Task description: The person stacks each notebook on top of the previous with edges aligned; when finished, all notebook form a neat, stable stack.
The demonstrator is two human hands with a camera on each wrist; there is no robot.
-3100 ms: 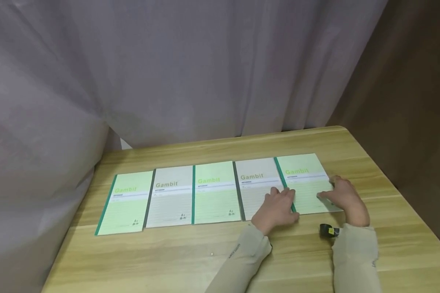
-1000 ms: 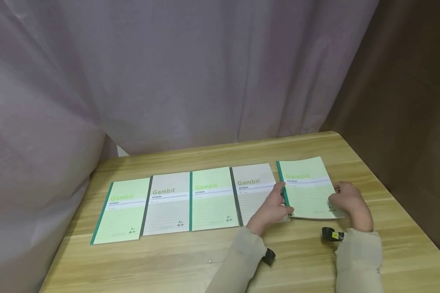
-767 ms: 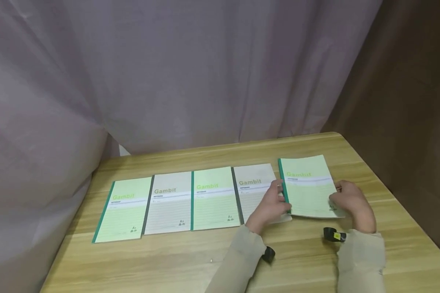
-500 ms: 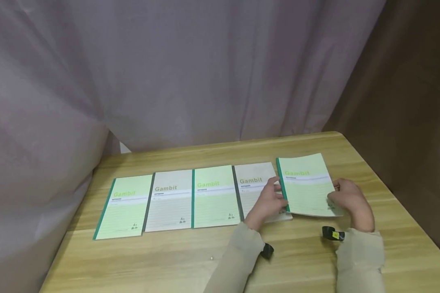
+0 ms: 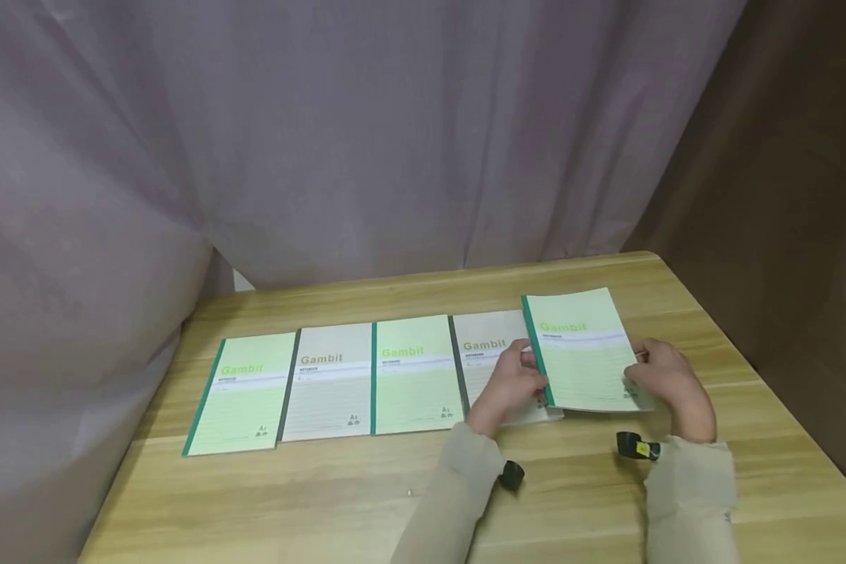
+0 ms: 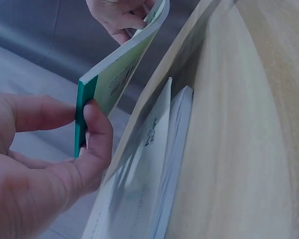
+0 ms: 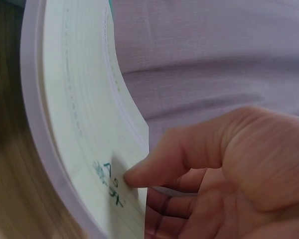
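Both hands hold a light green notebook (image 5: 581, 356) with a dark green spine, raised above the table at the right end of a row. My left hand (image 5: 509, 385) pinches its spine; the left wrist view shows the thumb and fingers (image 6: 97, 124) on either side of the green strip. My right hand (image 5: 670, 384) grips the opposite edge, its thumb (image 7: 154, 167) on the cover near the printed corner mark. The notebook bows between the hands. Beneath its left part lies a grey notebook (image 5: 489, 325), partly hidden by the raised notebook and my left hand.
Further left on the wooden table (image 5: 310, 501) lie a green notebook (image 5: 419, 399), a grey notebook (image 5: 327, 399) and another green notebook (image 5: 240, 407), side by side. Grey curtains (image 5: 366, 157) hang behind the table's far edge, and a brown surface (image 5: 782, 196) rises at the right.
The rightmost green notebook lay flat under both hands; it has been gripped at both edges and lifted. In the last second it has shifted left, over part of the grey notebook.
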